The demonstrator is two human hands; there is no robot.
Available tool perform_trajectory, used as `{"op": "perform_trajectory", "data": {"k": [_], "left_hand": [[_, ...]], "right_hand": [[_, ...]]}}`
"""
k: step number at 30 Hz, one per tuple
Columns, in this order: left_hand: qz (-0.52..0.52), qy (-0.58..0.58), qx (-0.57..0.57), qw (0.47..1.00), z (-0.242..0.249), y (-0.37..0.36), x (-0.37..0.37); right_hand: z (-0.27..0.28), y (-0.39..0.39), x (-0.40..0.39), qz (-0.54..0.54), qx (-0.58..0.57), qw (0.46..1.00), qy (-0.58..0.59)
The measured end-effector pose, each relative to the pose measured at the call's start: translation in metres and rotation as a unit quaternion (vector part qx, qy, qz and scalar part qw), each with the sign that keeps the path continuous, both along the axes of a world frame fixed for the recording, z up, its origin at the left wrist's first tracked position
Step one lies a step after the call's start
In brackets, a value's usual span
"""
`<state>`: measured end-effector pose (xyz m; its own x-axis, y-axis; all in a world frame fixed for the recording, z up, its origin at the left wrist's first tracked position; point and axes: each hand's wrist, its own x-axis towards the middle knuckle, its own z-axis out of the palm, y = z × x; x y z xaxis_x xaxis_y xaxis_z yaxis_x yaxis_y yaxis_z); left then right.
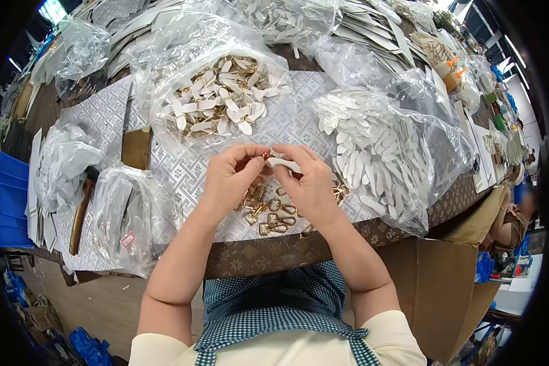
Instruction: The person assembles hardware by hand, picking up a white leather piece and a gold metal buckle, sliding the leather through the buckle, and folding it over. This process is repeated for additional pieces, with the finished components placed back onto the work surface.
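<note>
Over the front of the table, my left hand (233, 174) and my right hand (308, 183) meet with their fingertips pinched. A white leather-like tab (285, 163) sticks out between the fingers of my right hand. My left fingertips hold a small gold metal piece (266, 155) against the tab's end; its exact shape is mostly hidden. Below my hands lie several loose gold clasps (273, 218), partly covered by my right hand. An open plastic bag beyond holds white tabs fitted with gold clasps (221, 97). To the right spreads a pile of plain white tabs (378, 146) on clear plastic.
At left are a wooden-handled hammer (81, 213), a clear bag (125, 213) and a blue bin (11, 198). Orange-tipped bottles (451, 76) stand at the back right. A cardboard box (436, 287) sits below the right table edge. Another person (511, 226) is at far right.
</note>
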<state>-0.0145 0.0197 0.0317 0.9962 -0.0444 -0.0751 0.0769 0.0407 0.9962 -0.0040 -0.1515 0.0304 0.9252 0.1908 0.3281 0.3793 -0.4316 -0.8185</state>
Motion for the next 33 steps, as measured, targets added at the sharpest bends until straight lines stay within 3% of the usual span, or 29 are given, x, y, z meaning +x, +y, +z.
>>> {"op": "perform_trajectory", "data": {"k": [2,6,11,14,17,21,30,33], "left_hand": [[-0.008,-0.015,-0.001,1.0,-0.003,0.0,0.0],[-0.04,0.022,-0.048,0.998,-0.002,0.005,0.001],[-0.067,0.057,-0.028,0.996,0.0,0.008,0.001],[-0.079,0.058,0.007,0.995,0.001,0.011,0.002],[-0.092,0.079,-0.01,0.993,0.005,0.008,0.0],[-0.112,0.059,-0.078,0.989,0.001,0.01,0.0],[-0.116,0.043,-0.047,0.991,0.006,0.009,0.0],[-0.074,0.052,-0.087,0.992,0.004,0.013,0.002]], "right_hand": [[-0.001,0.003,-0.001,-0.033,0.034,0.998,0.039],[0.001,-0.001,-0.003,0.007,0.06,0.993,0.098],[-0.002,-0.006,-0.003,0.063,0.097,0.983,0.142],[0.014,-0.008,-0.006,0.11,0.06,0.984,0.126],[-0.003,-0.007,-0.001,0.102,0.015,0.995,-0.004],[-0.001,-0.009,-0.004,0.101,0.008,0.995,0.018],[0.008,-0.01,-0.002,0.087,-0.047,0.994,0.044],[0.014,-0.011,0.009,0.1,0.0,0.989,0.113]]}}
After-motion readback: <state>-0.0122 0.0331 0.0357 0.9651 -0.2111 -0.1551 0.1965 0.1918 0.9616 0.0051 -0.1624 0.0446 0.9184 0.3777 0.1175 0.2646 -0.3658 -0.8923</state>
